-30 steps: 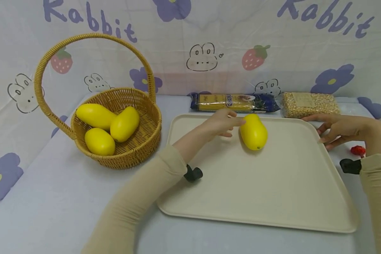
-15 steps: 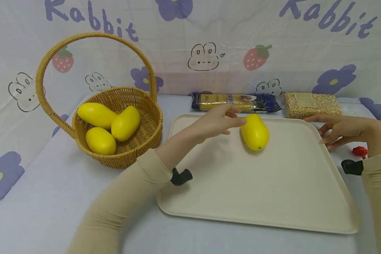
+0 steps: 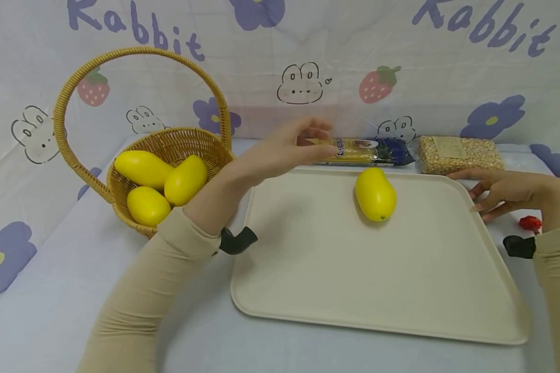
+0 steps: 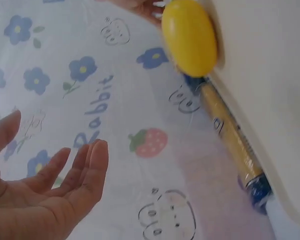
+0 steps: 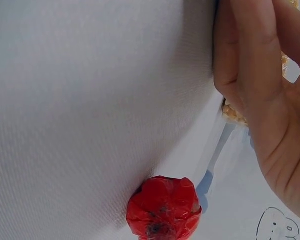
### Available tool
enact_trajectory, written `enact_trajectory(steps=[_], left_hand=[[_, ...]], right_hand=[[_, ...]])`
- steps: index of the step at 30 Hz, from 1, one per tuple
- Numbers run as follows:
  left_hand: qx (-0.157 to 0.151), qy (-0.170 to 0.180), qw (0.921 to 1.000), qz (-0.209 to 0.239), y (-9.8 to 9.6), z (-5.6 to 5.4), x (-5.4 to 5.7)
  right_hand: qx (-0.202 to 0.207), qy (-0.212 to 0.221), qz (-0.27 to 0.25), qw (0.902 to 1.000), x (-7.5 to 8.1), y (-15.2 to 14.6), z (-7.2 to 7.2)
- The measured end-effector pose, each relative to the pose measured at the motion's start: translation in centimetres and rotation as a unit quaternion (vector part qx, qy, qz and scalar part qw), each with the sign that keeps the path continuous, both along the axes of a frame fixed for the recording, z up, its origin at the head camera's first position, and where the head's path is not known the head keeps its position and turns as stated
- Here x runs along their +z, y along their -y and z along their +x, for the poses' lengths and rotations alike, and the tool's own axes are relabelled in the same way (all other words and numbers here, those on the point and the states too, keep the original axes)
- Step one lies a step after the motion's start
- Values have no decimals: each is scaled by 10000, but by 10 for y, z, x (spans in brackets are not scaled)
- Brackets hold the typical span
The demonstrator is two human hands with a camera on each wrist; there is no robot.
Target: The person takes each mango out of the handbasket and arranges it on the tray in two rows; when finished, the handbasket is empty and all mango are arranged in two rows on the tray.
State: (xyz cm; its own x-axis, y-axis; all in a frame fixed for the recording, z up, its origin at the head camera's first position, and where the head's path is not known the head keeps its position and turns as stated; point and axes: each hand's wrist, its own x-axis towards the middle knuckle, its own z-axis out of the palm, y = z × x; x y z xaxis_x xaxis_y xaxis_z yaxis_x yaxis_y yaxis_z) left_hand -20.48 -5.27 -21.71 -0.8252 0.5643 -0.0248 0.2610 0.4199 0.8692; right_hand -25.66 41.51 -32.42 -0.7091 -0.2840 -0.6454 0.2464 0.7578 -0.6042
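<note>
My left hand (image 3: 289,150) hovers above the back left of a beige tray (image 3: 378,280), its fingers loosely bent around nothing. In the left wrist view that hand (image 4: 55,195) is palm up to the camera and bare. A yellow mango-like fruit (image 3: 376,195) lies on the tray near its back rim, apart from the left hand. My right hand (image 3: 513,194) rests at the tray's right back corner, fingertips touching the rim. Its fingers (image 5: 260,50) look relaxed in the right wrist view. To the left, a wicker basket (image 3: 168,142) holds three similar yellow fruits (image 3: 142,169).
Behind the tray lie a pasta packet (image 3: 373,150) and a clear bag of corn kernels (image 3: 462,155). A small red-wrapped item (image 3: 530,224) sits right of the tray, below the right hand. The basket's tall handle (image 3: 142,51) arches up. A printed cloth hangs behind.
My left hand has drawn away from the fruit on the tray, moving left and up toward the basket. That fruit stays put. My right hand keeps its place at the rim.
</note>
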Motion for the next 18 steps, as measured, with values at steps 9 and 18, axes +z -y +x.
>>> enact_trajectory(steps=[9, 18], left_hand=[[187, -518, 9984, 110, 41, -9, 29], [358, -887, 9948, 350, 78, -11, 39]], right_hand=[[-1, 1, 71, 10000, 1, 0, 0], [-18, 8, 38, 10000, 0, 0, 0]])
